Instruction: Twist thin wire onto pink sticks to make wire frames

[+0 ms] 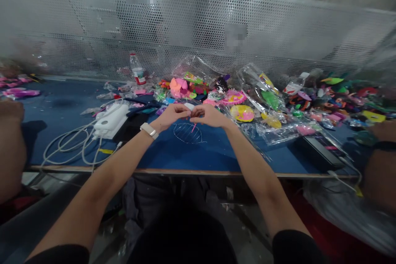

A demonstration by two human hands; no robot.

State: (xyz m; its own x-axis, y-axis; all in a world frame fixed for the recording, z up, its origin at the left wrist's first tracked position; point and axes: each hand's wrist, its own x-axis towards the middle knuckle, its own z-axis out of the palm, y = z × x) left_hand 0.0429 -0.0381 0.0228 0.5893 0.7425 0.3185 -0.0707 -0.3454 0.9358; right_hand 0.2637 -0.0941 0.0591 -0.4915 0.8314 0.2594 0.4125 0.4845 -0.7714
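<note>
My left hand and my right hand meet above the blue table, fingers pinched together. Between them they hold a small whitish piece; a thin pink strip hangs down from it. I cannot make out what the piece is. A pale band is on my left wrist. Just beyond my hands lies a heap of bright plastic toys in clear bags.
White power adapters with coiled white cables lie at the left. A plastic bottle stands by the perforated metal back wall. Other people's arms show at the left edge and the right edge. More toys spread right.
</note>
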